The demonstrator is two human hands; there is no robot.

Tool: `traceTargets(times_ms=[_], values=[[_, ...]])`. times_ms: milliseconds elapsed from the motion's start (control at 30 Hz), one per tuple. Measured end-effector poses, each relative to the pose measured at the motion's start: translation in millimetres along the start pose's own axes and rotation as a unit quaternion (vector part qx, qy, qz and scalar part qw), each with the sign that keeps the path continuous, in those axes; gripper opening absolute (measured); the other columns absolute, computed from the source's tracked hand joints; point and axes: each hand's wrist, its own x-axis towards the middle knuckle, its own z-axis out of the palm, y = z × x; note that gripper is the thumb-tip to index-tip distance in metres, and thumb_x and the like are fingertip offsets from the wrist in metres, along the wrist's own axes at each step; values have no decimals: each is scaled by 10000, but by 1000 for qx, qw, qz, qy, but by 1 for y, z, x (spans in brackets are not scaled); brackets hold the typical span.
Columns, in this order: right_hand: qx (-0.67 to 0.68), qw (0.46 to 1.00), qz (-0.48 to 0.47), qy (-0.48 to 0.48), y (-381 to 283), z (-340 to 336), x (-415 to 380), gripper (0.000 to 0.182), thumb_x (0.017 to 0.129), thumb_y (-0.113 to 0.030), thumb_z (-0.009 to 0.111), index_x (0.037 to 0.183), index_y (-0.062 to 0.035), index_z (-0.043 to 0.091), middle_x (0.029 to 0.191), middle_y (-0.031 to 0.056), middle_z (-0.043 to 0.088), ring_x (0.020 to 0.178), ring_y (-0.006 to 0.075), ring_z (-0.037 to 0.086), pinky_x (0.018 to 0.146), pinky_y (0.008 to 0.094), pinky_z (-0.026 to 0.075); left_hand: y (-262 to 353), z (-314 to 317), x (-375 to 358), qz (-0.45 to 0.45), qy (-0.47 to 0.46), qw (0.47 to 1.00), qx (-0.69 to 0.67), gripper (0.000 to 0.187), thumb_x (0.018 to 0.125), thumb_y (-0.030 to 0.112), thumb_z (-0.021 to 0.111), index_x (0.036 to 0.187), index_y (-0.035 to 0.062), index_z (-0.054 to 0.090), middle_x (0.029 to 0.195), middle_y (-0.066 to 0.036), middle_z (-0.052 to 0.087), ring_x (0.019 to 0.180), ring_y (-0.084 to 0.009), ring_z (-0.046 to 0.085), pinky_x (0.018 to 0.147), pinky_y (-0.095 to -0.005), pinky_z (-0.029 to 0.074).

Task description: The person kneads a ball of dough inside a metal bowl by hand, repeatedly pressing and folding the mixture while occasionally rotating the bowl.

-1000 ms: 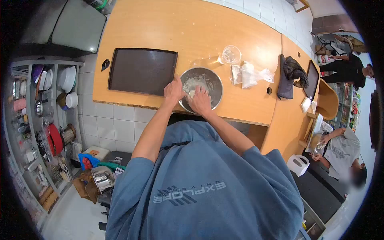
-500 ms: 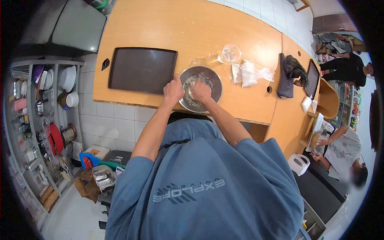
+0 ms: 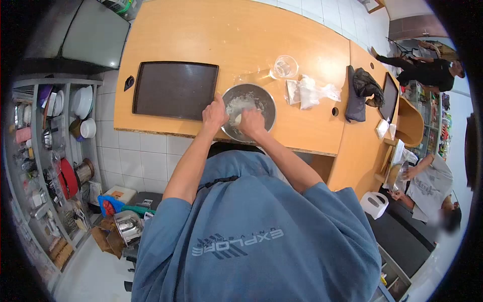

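A round metal bowl (image 3: 270,113) stands near the front edge of the wooden table (image 3: 297,132), with white floury matter inside it. My left hand (image 3: 215,114) is closed on the bowl's left rim. Inside the bowl, my right hand (image 3: 251,122) has its fingers curled against a pale lump of dough (image 3: 238,119); its fingertips are partly hidden. Behind the bowl is a clear plastic cup (image 3: 286,66). White plastic bags (image 3: 312,92) with powder lie to the right of the bowl.
A dark tray (image 3: 175,90) lies left of the bowl. Dark cloth items (image 3: 356,95) and a second tray (image 3: 389,98) are on the right. One person (image 3: 430,183) handles a bowl at the lower right; another person (image 3: 432,72) is farther back. Shelves (image 3: 70,151) stand at left.
My right hand has shifted down within the bowl, its fingers now more curled. My left hand stays at the rim. The whole view has moved slightly, and the far person's pose differs.
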Motion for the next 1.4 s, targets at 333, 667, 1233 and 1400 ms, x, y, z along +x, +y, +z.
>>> traceTargets(times_ms=[333, 667, 1233, 1400], values=[[94, 993, 40, 64, -1, 7, 4, 481, 946, -453, 573, 1076, 0, 673, 1027, 271, 665, 853, 468, 700, 702, 548, 578, 3, -3, -5, -3, 13, 1000, -10, 588, 789, 144, 751, 1233, -43, 414, 994, -298, 708, 985, -452, 696, 862, -523, 566], [70, 995, 12, 71, 7, 26, 46, 396, 994, -359, 465, 973, -32, 688, 828, 242, 717, 757, 423, 720, 678, 530, 579, 4, -7, -8, 10, 15, 1000, 15, 570, 777, 123, 736, 1244, 6, 432, 937, -261, 722, 924, -438, 711, 819, -520, 570], [115, 984, -26, 130, 5, 3, -20, 328, 989, -356, 559, 1026, -46, 659, 1064, 220, 651, 903, 423, 663, 751, 550, 545, -2, 4, -1, 7, 13, 1000, 9, 569, 810, 155, 712, 1250, -36, 406, 998, -303, 702, 972, -471, 694, 849, -541, 563], [77, 987, -20, 136, -1, 19, -22, 373, 971, -375, 569, 1046, -20, 654, 1053, 225, 650, 936, 419, 663, 757, 544, 554, -2, 3, -4, 14, 16, 1000, -1, 563, 815, 177, 721, 1225, -48, 408, 986, -316, 698, 968, -489, 688, 844, -548, 566]])
